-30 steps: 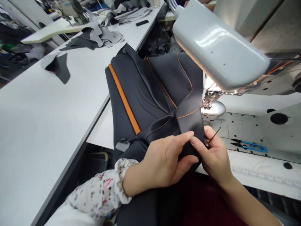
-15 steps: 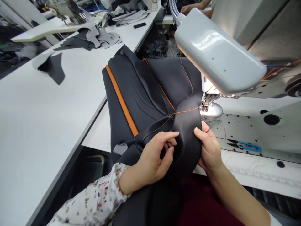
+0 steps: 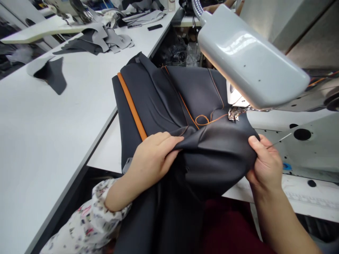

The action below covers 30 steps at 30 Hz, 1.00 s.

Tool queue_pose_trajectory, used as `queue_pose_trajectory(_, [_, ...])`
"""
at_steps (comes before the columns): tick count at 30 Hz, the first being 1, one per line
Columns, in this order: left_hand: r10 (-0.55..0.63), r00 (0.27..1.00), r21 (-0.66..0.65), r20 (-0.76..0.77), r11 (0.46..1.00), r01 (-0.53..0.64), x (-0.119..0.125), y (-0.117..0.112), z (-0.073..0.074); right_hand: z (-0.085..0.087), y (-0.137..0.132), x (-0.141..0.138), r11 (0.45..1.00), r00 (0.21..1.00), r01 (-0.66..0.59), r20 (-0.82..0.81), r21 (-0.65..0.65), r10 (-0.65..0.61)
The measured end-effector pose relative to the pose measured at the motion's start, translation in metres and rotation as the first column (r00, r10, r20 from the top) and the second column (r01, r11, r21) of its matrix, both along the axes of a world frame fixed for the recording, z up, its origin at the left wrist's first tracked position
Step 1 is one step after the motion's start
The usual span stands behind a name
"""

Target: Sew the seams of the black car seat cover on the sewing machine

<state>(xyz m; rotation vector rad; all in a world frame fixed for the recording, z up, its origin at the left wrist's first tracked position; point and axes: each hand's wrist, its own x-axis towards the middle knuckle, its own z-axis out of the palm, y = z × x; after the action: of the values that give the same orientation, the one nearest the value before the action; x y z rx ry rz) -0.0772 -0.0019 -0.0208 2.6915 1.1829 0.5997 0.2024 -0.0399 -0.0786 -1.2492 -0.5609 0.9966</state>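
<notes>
The left hand point(image 3: 152, 158) grips palm-down, the right hand point(image 3: 265, 165) thumb-up.

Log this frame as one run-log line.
left hand gripping dark stitched panel | right hand pinching its edge | orange thread loop on panel | presser foot at panel

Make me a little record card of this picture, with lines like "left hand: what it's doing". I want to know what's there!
left hand: holds the dark cloth
right hand: holds the cloth's edge, with what looks like a thin needle sticking out
sleeve: flowery sleeve on the left arm
thread: orange thread in a loop on the cloth
machine: sewing machine foot on the cloth
light: grey lamp above the machine
table: white table with grey cloth pieces
</notes>
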Motion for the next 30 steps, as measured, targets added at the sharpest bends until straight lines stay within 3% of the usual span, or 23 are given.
queue_pose_trajectory(4, [-0.105,0.994,0.074,-0.022,0.992,0.106,0.015,0.004,0.005,-0.003,0.007,0.017,0.997,0.996,0.073,-0.054,-0.038,-0.075])
queue_pose_trajectory(8, [-0.191,0.981,0.186,0.035,0.966,0.182,0.035,0.008,-0.005,-0.009,0.017,0.028,0.996,0.995,0.08,-0.063,-0.045,-0.082])
queue_pose_trajectory(12, [-0.252,0.968,0.318,-0.002,0.918,0.239,0.048,0.018,-0.018,-0.019,0.023,0.043,0.991,0.988,0.13,-0.075,-0.034,-0.132])
queue_pose_trajectory(17, [-0.242,0.968,0.403,-0.065,0.881,0.247,0.058,0.021,-0.018,-0.027,0.027,0.055,0.996,0.999,0.027,-0.045,-0.089,-0.031])
queue_pose_trajectory(22, [-0.296,0.937,0.444,-0.184,0.826,0.348,0.068,0.012,-0.01,-0.034,0.044,0.059,0.995,1.0,-0.003,0.01,-0.095,0.004])
queue_pose_trajectory(30, [-0.208,0.976,0.501,-0.06,0.84,0.21,0.071,0.015,-0.013,-0.023,0.023,0.058,0.99,0.992,0.122,0.047,-0.073,-0.119])
